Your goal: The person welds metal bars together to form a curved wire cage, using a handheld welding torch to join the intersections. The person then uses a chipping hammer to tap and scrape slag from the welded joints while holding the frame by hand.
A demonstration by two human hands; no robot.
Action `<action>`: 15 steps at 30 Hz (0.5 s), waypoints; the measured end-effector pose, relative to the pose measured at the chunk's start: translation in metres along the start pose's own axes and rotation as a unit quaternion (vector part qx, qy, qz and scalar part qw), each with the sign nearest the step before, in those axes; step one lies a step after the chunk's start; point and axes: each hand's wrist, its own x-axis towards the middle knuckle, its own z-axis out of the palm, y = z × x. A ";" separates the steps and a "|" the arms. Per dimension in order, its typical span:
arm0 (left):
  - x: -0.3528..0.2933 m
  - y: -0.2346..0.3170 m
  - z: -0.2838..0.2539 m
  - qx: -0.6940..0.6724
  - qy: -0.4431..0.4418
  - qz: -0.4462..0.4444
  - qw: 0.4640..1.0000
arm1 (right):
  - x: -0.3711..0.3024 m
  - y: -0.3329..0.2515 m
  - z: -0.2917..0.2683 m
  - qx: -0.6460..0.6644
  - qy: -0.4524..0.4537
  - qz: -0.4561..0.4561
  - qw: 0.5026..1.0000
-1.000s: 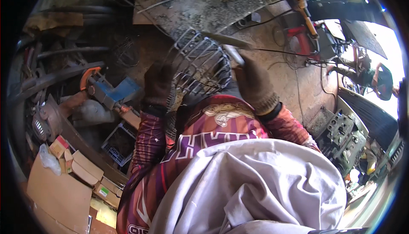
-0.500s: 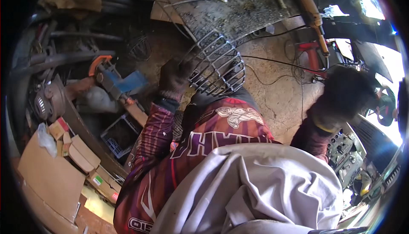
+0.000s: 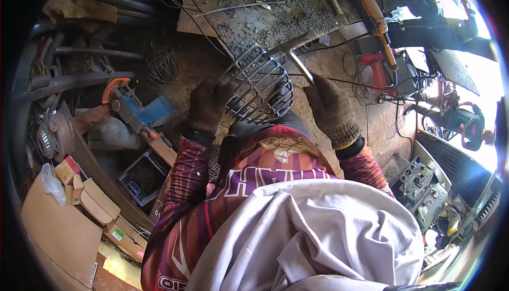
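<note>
A basket of welded metal bars (image 3: 261, 86) was held over the person's dark trousers (image 3: 298, 122), just short of the near edge of the grit-strewn metal worktable (image 3: 233, 28). The gloved left hand (image 3: 209, 102) was closed around bars at the basket's left side; the gloved right hand (image 3: 330, 108) was wrapped around the handle end of a metal hammer (image 3: 301, 67), whose head stood by the basket's far right rim. Whether head and rim touched could not be told, nor whether the basket rested on anything below. From its thick, closely set bars, the basket seemed likely to be stiff and fairly heavy for its size, hardly fragile, with rough joints that could catch on cloth but give a glove decent purchase. The best hold looked to be on a rim bar, fingers curled right around it, since a pinch on one curved rib might let the basket swivel. The hammer, slim in the shaft and weighted at the head, seemed apt to tip forward, so a firm grasp low on its handle suited it.
</note>
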 end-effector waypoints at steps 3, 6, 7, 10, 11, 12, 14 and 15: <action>0.000 -0.003 0.000 0.003 -0.003 -0.004 1.000 | -0.005 -0.006 0.001 0.022 0.047 0.020 0.998; 0.001 0.000 -0.001 0.018 -0.009 0.003 1.000 | -0.001 -0.003 0.003 0.030 0.046 -0.005 0.998; 0.002 0.003 -0.002 0.028 -0.011 0.002 1.000 | 0.006 -0.002 0.004 0.009 0.011 -0.023 1.000; 0.003 -0.008 0.003 -0.083 -0.031 -0.085 0.992 | 0.004 -0.003 0.003 0.010 0.010 -0.015 1.000; -0.001 -0.013 0.004 -0.095 -0.037 -0.091 0.991 | 0.000 -0.004 0.004 0.022 0.026 -0.001 0.999; -0.001 -0.018 0.004 -0.107 -0.039 -0.094 0.989 | -0.005 0.002 0.009 0.001 0.089 -0.032 0.995; 0.000 -0.010 0.002 -0.038 -0.031 -0.016 0.999 | -0.001 -0.005 0.001 -0.020 0.072 -0.052 0.996; -0.001 -0.012 0.003 -0.068 -0.026 -0.026 0.997 | 0.000 -0.007 -0.002 -0.031 0.064 -0.062 0.996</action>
